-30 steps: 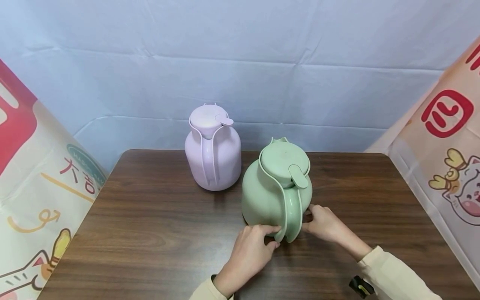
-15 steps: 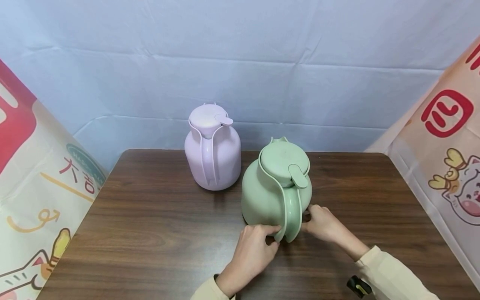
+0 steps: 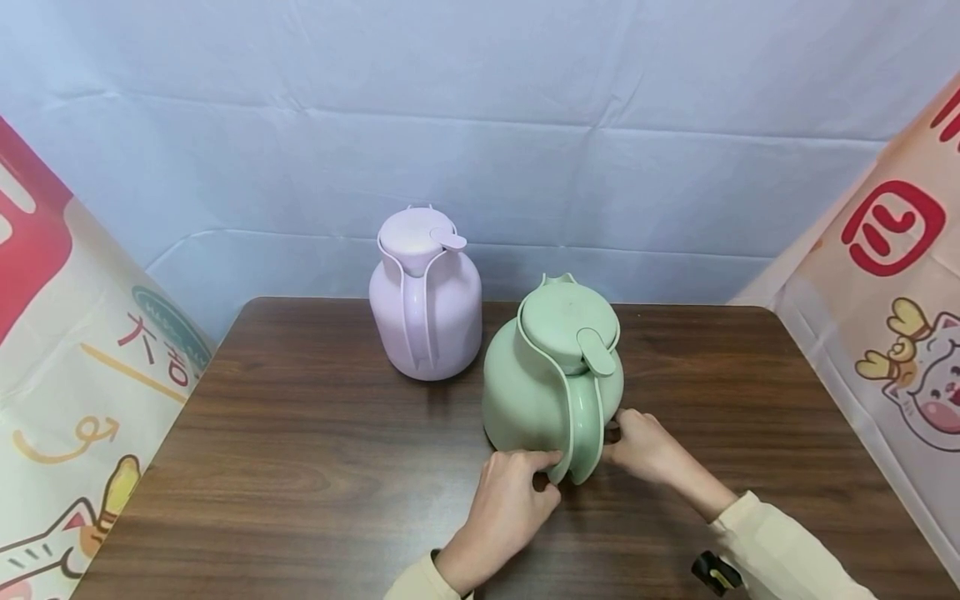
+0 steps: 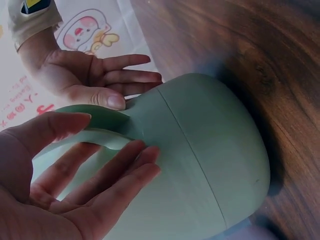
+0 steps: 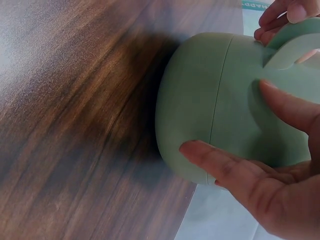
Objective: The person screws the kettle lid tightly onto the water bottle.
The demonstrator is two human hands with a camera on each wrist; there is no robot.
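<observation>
A light green vacuum jug [image 3: 525, 400] stands upright on the table, its handle [image 3: 585, 425] facing me. My left hand [image 3: 506, 504] is at the left side of the handle's lower end. The left wrist view shows its thumb [image 4: 75, 122] at the handle's edge and the other fingers loosely extended against the jug's lower body. On the opposite side my right hand [image 3: 645, 446] touches the jug. In the right wrist view its fingers [image 5: 212, 157] lie extended along the body, with the thumb spread apart from them. The jug's body hides part of the right fingertips in the head view.
A lilac vacuum jug [image 3: 457, 333] of similar shape stands behind and to the left of the green one. Both are on a brown wood-grain table [image 3: 300, 467]. A pale cloth [image 3: 480, 150] hangs behind, with printed sheets [image 3: 900, 333] at the sides.
</observation>
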